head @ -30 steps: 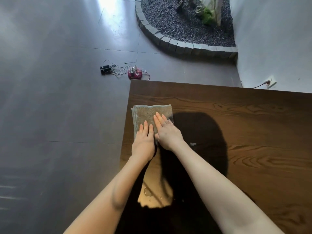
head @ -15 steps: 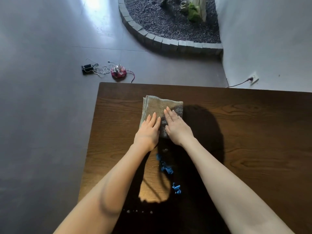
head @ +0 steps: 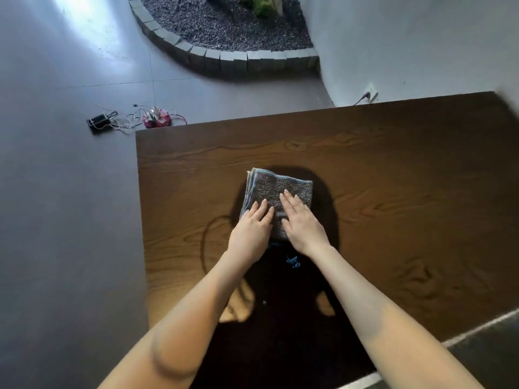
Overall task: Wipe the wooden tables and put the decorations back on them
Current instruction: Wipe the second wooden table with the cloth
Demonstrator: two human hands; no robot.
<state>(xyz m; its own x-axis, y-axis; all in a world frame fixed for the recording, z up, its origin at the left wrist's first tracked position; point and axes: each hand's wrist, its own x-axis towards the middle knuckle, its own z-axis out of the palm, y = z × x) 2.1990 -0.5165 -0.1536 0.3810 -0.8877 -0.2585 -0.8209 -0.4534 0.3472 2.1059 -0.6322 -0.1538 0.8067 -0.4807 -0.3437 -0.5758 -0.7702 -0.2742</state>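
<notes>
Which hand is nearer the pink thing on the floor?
Left. The left hand presses the cloth on the side toward the pink thing, which lies on the floor past the table's far left corner. The right hand presses beside it, farther away.

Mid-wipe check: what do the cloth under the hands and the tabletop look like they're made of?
Cloth: looks like grey terry towelling, folded in layers; nubby looped pile and stacked edges show. Both hands lie flat on it.
Table: dark brown wood or wood veneer, satin finish; bold swirling grain shows, and which of the two can't be told.
</notes>
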